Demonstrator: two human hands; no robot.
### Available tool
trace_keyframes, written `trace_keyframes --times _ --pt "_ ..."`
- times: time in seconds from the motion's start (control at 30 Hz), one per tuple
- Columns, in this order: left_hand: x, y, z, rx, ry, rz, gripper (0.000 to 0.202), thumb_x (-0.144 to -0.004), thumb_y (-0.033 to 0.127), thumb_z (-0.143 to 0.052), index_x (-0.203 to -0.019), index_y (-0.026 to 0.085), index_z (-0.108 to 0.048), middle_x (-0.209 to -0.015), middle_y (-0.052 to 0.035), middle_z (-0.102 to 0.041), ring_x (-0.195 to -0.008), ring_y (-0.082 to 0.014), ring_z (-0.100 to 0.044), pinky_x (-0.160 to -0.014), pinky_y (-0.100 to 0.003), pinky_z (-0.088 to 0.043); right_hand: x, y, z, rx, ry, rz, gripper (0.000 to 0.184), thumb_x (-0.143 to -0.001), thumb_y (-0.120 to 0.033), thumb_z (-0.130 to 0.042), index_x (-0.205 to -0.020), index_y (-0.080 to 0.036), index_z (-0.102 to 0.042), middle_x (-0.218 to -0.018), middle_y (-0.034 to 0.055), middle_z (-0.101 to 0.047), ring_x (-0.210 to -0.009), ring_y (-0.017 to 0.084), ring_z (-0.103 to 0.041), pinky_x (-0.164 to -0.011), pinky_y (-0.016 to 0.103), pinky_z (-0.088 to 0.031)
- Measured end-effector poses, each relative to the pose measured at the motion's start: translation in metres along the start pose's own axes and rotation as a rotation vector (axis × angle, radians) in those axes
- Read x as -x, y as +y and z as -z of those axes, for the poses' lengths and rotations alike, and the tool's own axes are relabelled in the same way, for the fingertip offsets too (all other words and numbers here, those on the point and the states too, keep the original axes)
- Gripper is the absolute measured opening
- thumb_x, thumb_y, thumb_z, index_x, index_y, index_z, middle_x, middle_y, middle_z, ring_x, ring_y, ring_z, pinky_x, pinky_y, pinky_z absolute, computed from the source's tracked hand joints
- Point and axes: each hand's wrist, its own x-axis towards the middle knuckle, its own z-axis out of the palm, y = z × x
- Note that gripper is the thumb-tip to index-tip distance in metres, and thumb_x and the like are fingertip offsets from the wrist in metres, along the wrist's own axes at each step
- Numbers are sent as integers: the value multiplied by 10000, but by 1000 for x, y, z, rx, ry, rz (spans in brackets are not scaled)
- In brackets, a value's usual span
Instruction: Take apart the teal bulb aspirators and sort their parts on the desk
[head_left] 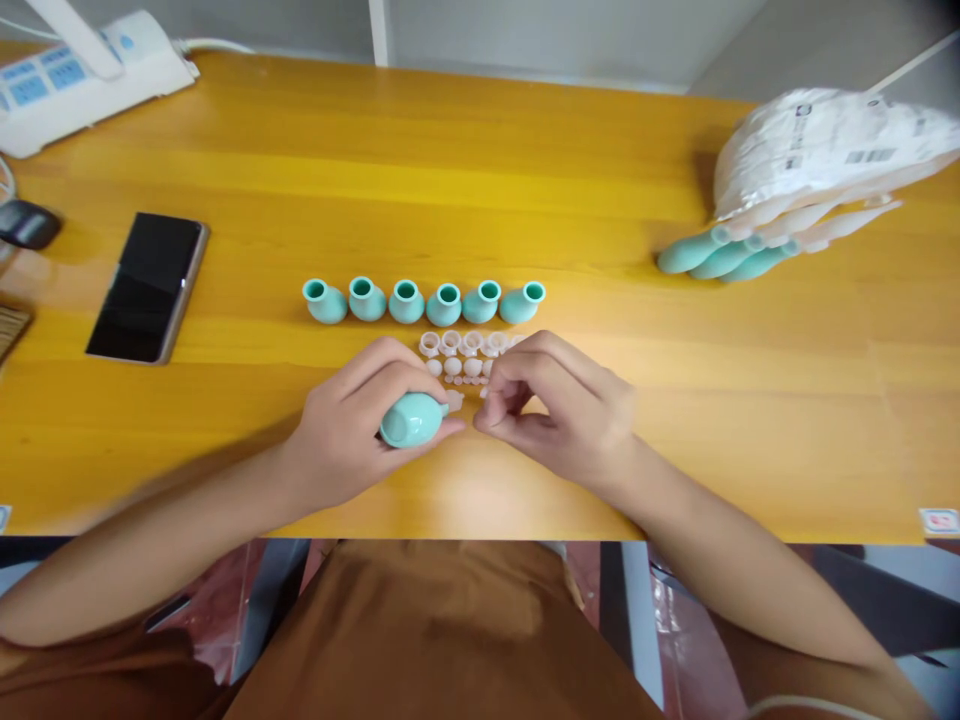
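My left hand [360, 425] is wrapped round a teal rubber bulb [411, 420], its rounded end towards me. A small translucent piece [454, 400] sits at the bulb's narrow end. Just to the right, my right hand [551, 405] is closed in a pinch; a pale speck shows at its fingertips, too small to name. Beyond both hands stand several teal bulbs [406, 302] in a row, open necks up. Between that row and my hands lie translucent collars [472, 343], small whitish balls [453, 367] and tiny pinkish pieces [466, 380], partly hidden by my right hand.
At the right lie several teal bulbs with translucent nozzles [742, 255], against a white plastic bag [810, 150]. A phone [148, 290], a black mouse [28, 224] and a power strip [90, 80] are on the left. The wooden table's front edge [480, 535] is near my body.
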Motion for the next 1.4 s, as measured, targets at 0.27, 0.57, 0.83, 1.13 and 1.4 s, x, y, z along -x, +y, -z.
trace_keyframes --times 0.27,0.57,0.83,1.13,1.4 --pt "2 -3 1 -27 -92 -95 203 -1025 193 -856 -1140 181 -689 -1065 -38 -740 -926 -154 -744 -867 -272 -640 -7 36 61 144 -457 -59 180 -1015 -82 -614 -976 -248 -670 -863 11 -703 -656 165 -621 -615 315 -444" --pt "3 -4 1 -58 -134 -165 131 -1074 193 -786 -1136 177 -672 -1077 -61 -742 -957 -169 -749 -889 -286 -643 -1 29 48 336 -743 48 188 -1065 -104 -538 -968 -182 -679 -896 51 -704 -642 172 -540 -626 354 -265" --pt "3 -4 2 -80 -132 -164 122 -1077 198 -784 -1131 183 -676 -1074 -52 -742 -943 -160 -739 -870 -280 -637 4 23 44 566 -732 134 251 -1074 -63 -525 -932 -156 -709 -830 61 -697 -580 160 -459 -608 386 -155" --pt "3 -5 2 -73 -134 -149 127 -1081 225 -785 -1138 202 -674 -1078 -50 -752 -940 -171 -756 -858 -297 -649 6 19 48 600 -718 165 243 -1090 -74 -540 -916 -163 -685 -797 46 -686 -536 143 -416 -598 386 -128" --pt "0 -4 4 18 -91 -95 225 -1028 201 -857 -1183 211 -694 -1102 -47 -771 -973 -170 -776 -903 -302 -674 -1 20 61 537 -443 114 222 -1162 -208 -563 -1059 -178 -758 -808 24 -747 -581 156 -553 -575 353 -322"
